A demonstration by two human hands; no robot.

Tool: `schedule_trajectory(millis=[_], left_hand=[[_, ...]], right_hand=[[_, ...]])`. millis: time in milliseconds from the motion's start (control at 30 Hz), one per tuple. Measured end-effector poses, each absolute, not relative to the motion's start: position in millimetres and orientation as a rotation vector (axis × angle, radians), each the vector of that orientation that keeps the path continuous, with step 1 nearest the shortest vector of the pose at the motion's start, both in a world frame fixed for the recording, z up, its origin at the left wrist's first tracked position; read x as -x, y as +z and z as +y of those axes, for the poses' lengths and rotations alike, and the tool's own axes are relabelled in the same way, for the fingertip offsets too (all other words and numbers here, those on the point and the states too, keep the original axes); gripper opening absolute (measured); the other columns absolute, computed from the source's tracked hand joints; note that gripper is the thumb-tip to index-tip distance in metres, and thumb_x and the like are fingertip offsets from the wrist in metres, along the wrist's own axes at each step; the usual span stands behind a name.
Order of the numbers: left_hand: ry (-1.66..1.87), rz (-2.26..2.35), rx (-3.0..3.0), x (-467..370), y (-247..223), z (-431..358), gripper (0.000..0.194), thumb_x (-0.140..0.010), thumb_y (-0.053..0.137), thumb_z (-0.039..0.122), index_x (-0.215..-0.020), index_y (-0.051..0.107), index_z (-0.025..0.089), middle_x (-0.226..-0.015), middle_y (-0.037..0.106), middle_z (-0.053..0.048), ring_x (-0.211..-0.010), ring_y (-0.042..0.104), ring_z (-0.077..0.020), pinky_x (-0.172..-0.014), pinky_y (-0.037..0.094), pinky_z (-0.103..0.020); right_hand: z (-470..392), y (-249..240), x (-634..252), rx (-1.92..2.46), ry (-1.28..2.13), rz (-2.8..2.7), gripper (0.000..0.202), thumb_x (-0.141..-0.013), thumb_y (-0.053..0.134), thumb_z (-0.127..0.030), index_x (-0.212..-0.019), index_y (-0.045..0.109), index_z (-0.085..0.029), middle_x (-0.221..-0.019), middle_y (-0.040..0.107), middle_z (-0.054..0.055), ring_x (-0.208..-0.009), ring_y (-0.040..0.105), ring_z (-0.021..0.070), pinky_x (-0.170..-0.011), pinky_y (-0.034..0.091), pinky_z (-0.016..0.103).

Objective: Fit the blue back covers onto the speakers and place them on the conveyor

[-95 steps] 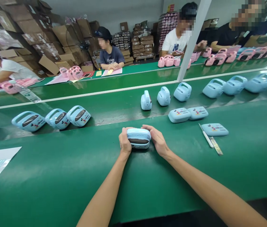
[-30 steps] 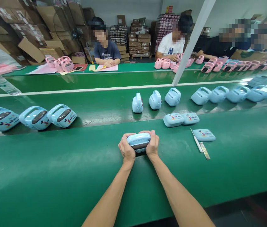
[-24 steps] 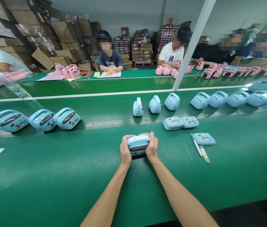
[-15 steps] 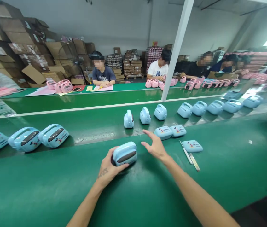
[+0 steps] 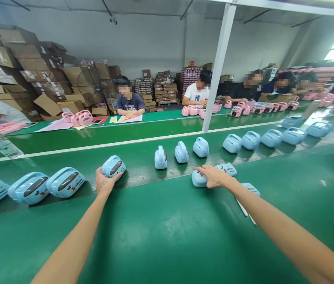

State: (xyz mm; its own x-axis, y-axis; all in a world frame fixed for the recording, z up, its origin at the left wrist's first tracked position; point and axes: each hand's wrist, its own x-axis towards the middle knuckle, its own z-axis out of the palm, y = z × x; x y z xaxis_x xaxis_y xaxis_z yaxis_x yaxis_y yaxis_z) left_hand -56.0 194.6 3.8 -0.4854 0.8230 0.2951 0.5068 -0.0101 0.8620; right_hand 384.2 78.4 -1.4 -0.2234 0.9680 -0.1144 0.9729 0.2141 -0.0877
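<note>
My left hand (image 5: 107, 183) grips a light-blue plastic housing with a carry handle and dark window (image 5: 113, 166), at the near edge of the back strip. Beyond it on the left stand several similar housings (image 5: 66, 182) with a cartoon print. My right hand (image 5: 214, 176) has its fingers over a rounded light-blue printed cover (image 5: 198, 179). A second printed cover (image 5: 227, 169) lies against it, partly behind my wrist. Another printed cover (image 5: 252, 189) and a white-handled tool (image 5: 242, 208) are partly hidden by my right forearm.
More handled blue housings (image 5: 181, 152) stand in a row along the back strip. A white post (image 5: 218, 67) rises behind them. On the left lies a clear bottle (image 5: 2, 145). Across the green table, several people sit with pink housings (image 5: 84, 118).
My left hand has carried the handled housing forward and left, from the near table to the back strip. My right hand has moved from empty air onto the printed cover.
</note>
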Motion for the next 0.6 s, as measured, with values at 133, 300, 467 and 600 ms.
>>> schedule_trajectory(millis=[133,300,467,600], left_hand=[[1.615,1.850,-1.624,38,12,179,0.054,-0.079,0.075,0.038,-0.122,0.047,0.023,-0.153,0.039,-0.009,-0.151,0.024,-0.0333,-0.126,0.019,-0.052],[1.355,1.439,-1.880,-25,9,182,0.037,-0.072,0.079,0.033,-0.105,0.063,0.023,-0.129,0.062,-0.007,-0.134,0.051,-0.0291,-0.121,0.031,-0.043],[1.210,1.293,-1.723,-91,-9,208,0.042,-0.060,0.088,0.029,-0.098,0.071,0.021,-0.133,0.062,-0.013,-0.136,0.051,-0.0347,-0.118,0.034,-0.047],[1.255,1.225,-1.505,-116,-15,218,0.029,-0.059,0.089,0.027,-0.081,0.073,0.019,-0.133,0.064,-0.014,-0.139,0.047,-0.0355,-0.119,0.030,-0.044]], right_hand=[[58,-1,-339,-1.855,-0.244,2.486,0.092,-0.062,0.068,-0.011,-0.151,0.044,-0.019,-0.125,0.063,0.016,-0.111,0.061,0.0333,-0.085,0.051,0.039],[36,1,-290,-1.754,-0.293,2.666,0.095,-0.063,0.069,-0.020,-0.154,0.039,-0.018,-0.136,0.059,0.016,-0.116,0.058,0.0325,-0.098,0.048,0.043],[17,6,-275,-1.708,-0.083,2.728,0.089,-0.061,0.067,-0.018,-0.147,0.046,-0.015,-0.132,0.059,0.018,-0.115,0.056,0.0346,-0.102,0.045,0.046],[13,7,-274,-1.620,0.049,2.696,0.078,-0.067,0.066,-0.018,-0.142,0.049,-0.013,-0.128,0.059,0.021,-0.111,0.056,0.0354,-0.098,0.046,0.047]])
